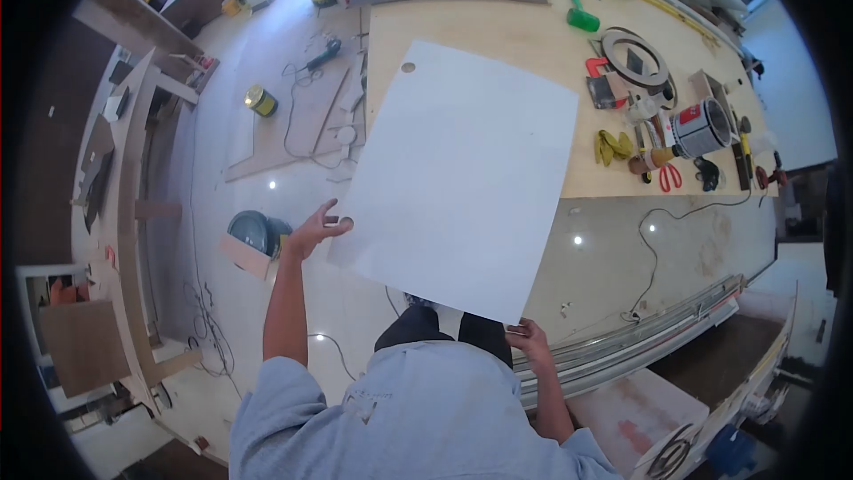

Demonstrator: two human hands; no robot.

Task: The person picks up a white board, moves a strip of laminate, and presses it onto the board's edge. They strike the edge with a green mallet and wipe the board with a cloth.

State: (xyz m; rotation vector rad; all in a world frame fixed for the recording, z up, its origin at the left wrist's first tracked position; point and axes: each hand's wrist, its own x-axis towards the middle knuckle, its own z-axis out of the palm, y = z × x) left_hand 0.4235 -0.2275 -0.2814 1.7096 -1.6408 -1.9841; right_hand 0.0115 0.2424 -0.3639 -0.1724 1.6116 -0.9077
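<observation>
A large white panel (466, 169) with a round hole near its far left corner and another on its left edge lies tilted in front of me. Its far part is over the wooden worktable (666, 182), while the near end juts out toward my body. My left hand (317, 229) is at the left edge beside the lower hole, fingers apart; whether the fingertips touch the panel is hard to tell. At the near right corner, my right hand (531, 342) grips the panel, its fingers partly hidden.
On the table's right side are a paint can (702, 129), red scissors (670, 178), yellow gloves (611, 148), rolls of edge banding (635, 58) and a green mallet (582, 18). A lidded bucket (253, 236), cables and metal profiles (613, 351) occupy the floor around me.
</observation>
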